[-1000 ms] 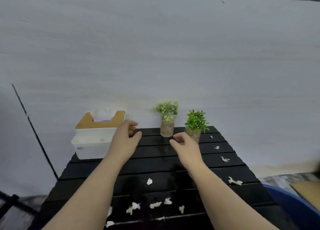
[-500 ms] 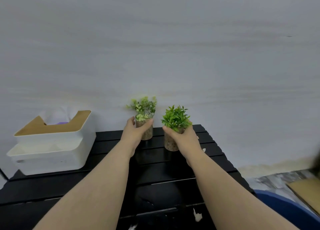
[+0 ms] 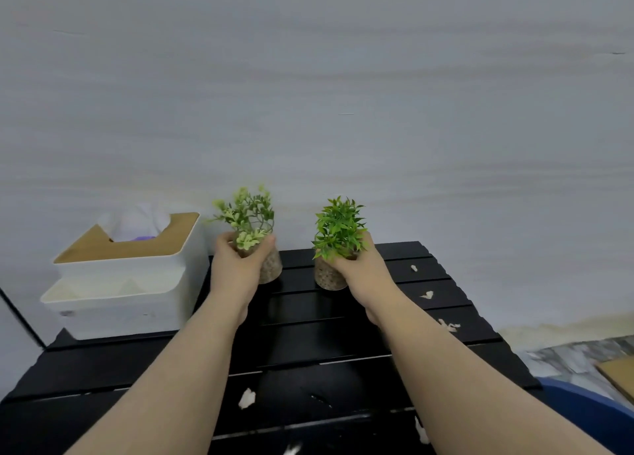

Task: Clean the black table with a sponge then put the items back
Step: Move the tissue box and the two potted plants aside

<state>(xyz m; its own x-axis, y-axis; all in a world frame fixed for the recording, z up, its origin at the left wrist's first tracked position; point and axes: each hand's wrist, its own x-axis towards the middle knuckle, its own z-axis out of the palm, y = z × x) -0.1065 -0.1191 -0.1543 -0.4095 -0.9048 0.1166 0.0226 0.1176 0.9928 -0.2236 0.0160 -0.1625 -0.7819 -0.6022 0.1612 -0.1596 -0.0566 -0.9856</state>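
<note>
The black slatted table point(image 3: 308, 334) stands against a pale grey wall point(image 3: 308, 94), and both of the person's bare forearms reach across it toward its far edge.

The left hand point(image 3: 236, 265) grips a small artificial plant with pale yellow-green leaves in a round, speckled, pebble-textured pot point(image 3: 245, 214). Its fingers and thumb are curled round the top of the pot just under the leaves. The right hand point(image 3: 363, 269) grips a second small artificial plant with bright green pointed leaves in a similar speckled pot point(image 3: 338, 228), with the thumb across the near side of the rim and the fingers wrapped behind.

Both plants are upright at the back of the table, side by side with a clear gap between them. It cannot be told whether the pot bases touch the slats or sit just above them.

To the left of the pale-leaved plant, a white plastic tissue box with a tan wooden lid point(image 3: 137, 283) sits on the far left corner of the table. A white tissue point(image 3: 137, 219) stands up from its slot.

Small white scraps lie scattered on the dark slats. One point(image 3: 247, 398) is between the forearms near the front, and several point(image 3: 427, 295) lie along the right side.

Beyond the table's right front corner, part of a blue round tub point(image 3: 590, 417) and a piece of brown cardboard point(image 3: 619, 375) are on the floor.
</note>
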